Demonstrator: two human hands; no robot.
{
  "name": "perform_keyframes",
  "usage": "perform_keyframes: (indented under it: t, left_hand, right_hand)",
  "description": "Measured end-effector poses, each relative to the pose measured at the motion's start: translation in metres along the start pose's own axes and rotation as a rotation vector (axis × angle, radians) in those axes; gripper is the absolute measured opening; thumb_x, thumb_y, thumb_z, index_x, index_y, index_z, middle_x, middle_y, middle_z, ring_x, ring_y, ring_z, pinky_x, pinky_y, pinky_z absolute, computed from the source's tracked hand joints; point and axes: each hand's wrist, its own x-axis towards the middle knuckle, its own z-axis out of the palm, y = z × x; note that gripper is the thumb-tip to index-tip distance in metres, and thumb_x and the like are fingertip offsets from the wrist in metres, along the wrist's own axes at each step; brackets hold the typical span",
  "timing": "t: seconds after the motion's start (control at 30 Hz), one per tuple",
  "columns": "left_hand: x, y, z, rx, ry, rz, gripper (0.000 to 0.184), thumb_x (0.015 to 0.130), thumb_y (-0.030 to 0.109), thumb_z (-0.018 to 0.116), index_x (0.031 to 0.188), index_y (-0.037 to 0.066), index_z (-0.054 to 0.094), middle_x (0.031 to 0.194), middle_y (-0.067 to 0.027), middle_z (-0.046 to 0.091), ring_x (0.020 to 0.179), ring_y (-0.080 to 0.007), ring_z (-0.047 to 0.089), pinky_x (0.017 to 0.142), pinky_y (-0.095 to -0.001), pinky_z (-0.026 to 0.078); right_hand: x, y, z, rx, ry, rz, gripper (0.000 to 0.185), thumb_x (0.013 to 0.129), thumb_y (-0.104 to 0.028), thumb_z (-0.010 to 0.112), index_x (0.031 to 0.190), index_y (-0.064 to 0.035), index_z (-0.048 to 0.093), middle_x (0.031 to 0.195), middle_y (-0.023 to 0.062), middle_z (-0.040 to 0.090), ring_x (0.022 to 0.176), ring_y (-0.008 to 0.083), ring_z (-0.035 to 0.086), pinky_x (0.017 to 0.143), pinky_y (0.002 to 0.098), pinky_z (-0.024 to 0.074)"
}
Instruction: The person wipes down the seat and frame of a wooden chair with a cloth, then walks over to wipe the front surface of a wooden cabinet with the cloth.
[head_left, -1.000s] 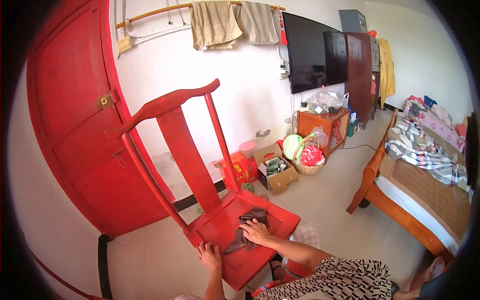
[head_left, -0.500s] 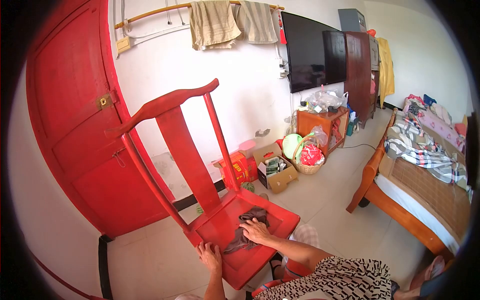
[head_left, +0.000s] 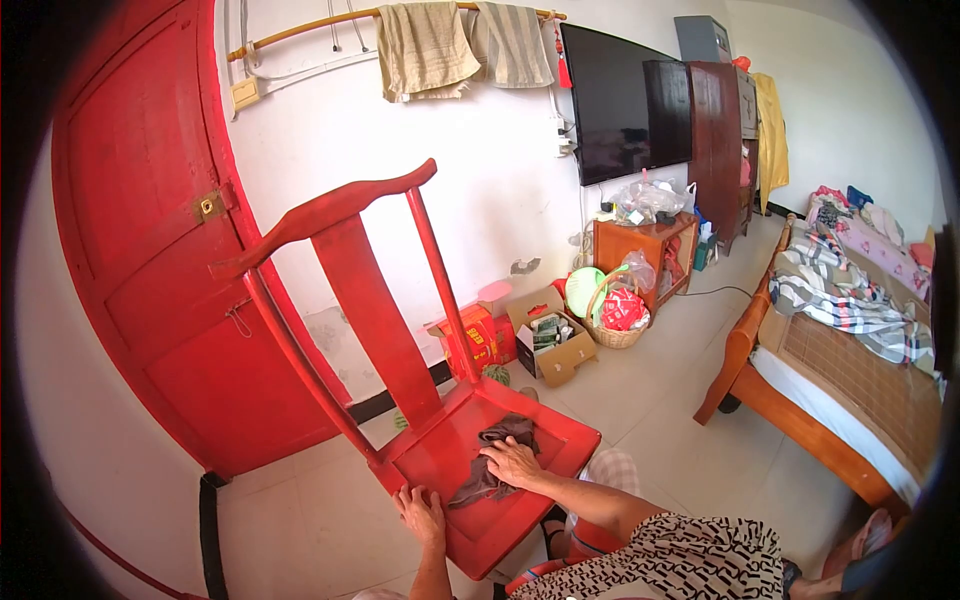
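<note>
A red wooden chair (head_left: 365, 310) with a tall curved back stands in front of me. On its seat lies a crumpled dark cloth (head_left: 475, 488). My right hand (head_left: 512, 462) rests on the cloth with its fingers bent against the fabric, holding it to the seat. To the left, my left hand (head_left: 420, 515) grips the near left edge of the seat, fingers curled on the top surface. Its underside is hidden.
A red door (head_left: 150, 250) is at the left. Along the wall are a carton (head_left: 565, 360), a wicker basket (head_left: 616, 338), a wooden cabinet (head_left: 622, 250) and a television (head_left: 625, 110). A bed (head_left: 850, 400) with rumpled bedding stands at the right.
</note>
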Motion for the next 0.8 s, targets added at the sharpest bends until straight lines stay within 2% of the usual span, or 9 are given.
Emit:
perform_keyframes:
  t: [0.07, 0.37, 0.47, 0.8]
  left_hand:
    - [0.0001, 0.0012, -0.0006, 0.006, -0.005, -0.014, 0.029, 0.084, 0.023, 0.073, 0.108, 0.01, 0.067, 0.142, -0.0127, 0.048, 0.14, -0.0378, 0.034, 0.103, -0.059, 0.039]
    - [-0.0004, -0.0003, 0.0004, 0.025, -0.002, 0.001, 0.029, 0.084, 0.023, 0.072, 0.108, 0.01, 0.065, 0.143, -0.0126, 0.048, 0.141, -0.0375, 0.034, 0.102, -0.059, 0.04]
    - [-0.0004, 0.0008, 0.0002, 0.036, -0.001, -0.002, 0.029, 0.083, 0.023, 0.073, 0.108, 0.01, 0.065, 0.142, -0.0125, 0.048, 0.141, -0.037, 0.034, 0.102, -0.0586, 0.04]
    - [0.0003, 0.0003, 0.0006, 0.039, -0.005, -0.009, 0.029, 0.083, 0.022, 0.073, 0.108, 0.01, 0.065, 0.142, -0.0122, 0.047, 0.141, -0.0364, 0.034, 0.102, -0.0584, 0.04]
  right_hand:
    - [0.0, 0.0016, 0.0036, 0.006, -0.028, 0.023, 0.035, 0.089, -0.027, 0.061, 0.122, -0.0174, 0.065, 0.112, 0.003, 0.063, 0.105, 0.0275, 0.057, 0.081, 0.0429, 0.0559]
    - [0.0001, 0.0016, 0.0009, 0.02, -0.011, 0.005, 0.037, 0.088, -0.027, 0.062, 0.123, -0.0174, 0.065, 0.11, 0.0034, 0.063, 0.104, 0.0275, 0.057, 0.08, 0.0428, 0.056]
    - [0.0001, -0.0013, -0.004, 0.009, -0.004, -0.008, 0.034, 0.09, -0.025, 0.059, 0.12, -0.014, 0.067, 0.11, 0.0046, 0.065, 0.102, 0.0268, 0.058, 0.078, 0.0419, 0.0562]
    - [0.0001, 0.0015, 0.0019, 0.025, 0.003, 0.007, 0.036, 0.087, -0.025, 0.063, 0.122, -0.017, 0.066, 0.109, 0.0032, 0.064, 0.104, 0.0275, 0.057, 0.079, 0.0425, 0.0562]
